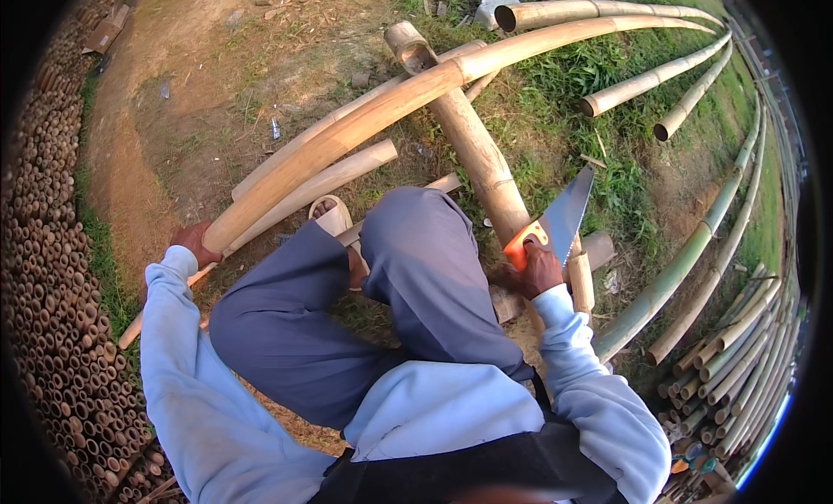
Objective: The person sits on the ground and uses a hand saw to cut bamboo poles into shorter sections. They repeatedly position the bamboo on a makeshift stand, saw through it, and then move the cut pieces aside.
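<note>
My right hand (541,271) is closed round the orange handle of a handsaw (568,207). The saw's blade points up and away from me, apart from the long pole. At the left, my left hand (196,246) grips the near end of a long bamboo pole (356,124); its fingers are partly hidden under the pole. This pole slants from my left hand to the far right and rests across a thick bamboo beam (475,157) with a notch near its far end. Shorter bamboo pieces (347,176) lie below the pole, beside my sandalled foot.
Cut bamboo ends form a big stack (65,330) along the left. More poles (655,74) lie on the grass at the far right, with a green pole (685,256) nearer. A bundle of thin poles (737,365) sits at the lower right. A cardboard box (108,30) stands far left.
</note>
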Action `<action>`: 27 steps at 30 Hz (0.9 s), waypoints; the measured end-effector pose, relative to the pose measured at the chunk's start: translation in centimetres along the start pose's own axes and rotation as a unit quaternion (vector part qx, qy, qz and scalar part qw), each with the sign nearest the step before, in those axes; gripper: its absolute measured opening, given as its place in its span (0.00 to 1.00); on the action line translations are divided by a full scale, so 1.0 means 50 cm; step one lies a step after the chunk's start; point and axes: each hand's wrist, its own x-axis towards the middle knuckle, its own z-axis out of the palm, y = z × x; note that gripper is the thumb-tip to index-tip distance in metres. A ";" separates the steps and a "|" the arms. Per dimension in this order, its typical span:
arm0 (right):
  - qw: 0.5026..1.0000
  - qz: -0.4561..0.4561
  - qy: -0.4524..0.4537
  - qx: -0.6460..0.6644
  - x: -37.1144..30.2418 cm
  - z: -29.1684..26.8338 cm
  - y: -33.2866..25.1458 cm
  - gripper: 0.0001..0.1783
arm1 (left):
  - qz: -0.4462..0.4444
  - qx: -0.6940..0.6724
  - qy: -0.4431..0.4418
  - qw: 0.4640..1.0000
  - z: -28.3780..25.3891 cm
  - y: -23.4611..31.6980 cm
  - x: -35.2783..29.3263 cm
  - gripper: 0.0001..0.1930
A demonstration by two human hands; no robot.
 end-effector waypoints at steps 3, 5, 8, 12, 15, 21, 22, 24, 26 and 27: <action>1.000 -0.011 0.005 -0.001 -0.006 -0.010 -0.002 0.37 | -0.071 -0.002 0.008 0.997 0.105 -0.157 -0.050 0.32; 1.000 -0.018 0.019 0.010 -0.014 -0.015 -0.003 0.36 | -0.177 0.091 -0.057 0.978 0.183 -0.218 -0.047 0.44; 0.997 -0.039 0.071 0.022 -0.025 -0.016 -0.003 0.30 | -0.234 0.199 -0.110 0.945 0.225 -0.257 -0.046 0.55; 0.998 -0.016 0.054 0.020 -0.024 -0.008 -0.004 0.28 | -0.110 0.082 0.172 0.976 0.110 -0.115 0.038 0.31; 0.999 0.000 0.032 0.012 -0.015 -0.002 0.000 0.29 | 0.163 -0.060 0.314 0.933 0.016 0.143 0.129 0.23; 0.996 -0.015 0.073 0.045 -0.038 -0.016 0.007 0.31 | 0.291 -0.070 0.175 0.938 -0.082 0.605 0.239 0.43; 0.995 -0.005 0.082 0.062 -0.045 -0.023 0.004 0.31 | 0.290 -0.048 0.132 0.947 -0.087 0.641 0.249 0.48; 0.990 -0.017 0.123 0.069 -0.055 -0.038 -0.007 0.27 | 0.280 -0.014 0.087 0.956 -0.080 0.685 0.263 0.50; 0.980 -0.031 0.177 0.088 -0.052 -0.054 -0.029 0.26 | 0.268 0.010 0.079 0.960 -0.063 0.702 0.278 0.48; 0.976 -0.016 0.192 0.099 -0.044 -0.063 -0.043 0.26 | 0.260 0.019 0.079 0.962 -0.055 0.705 0.286 0.47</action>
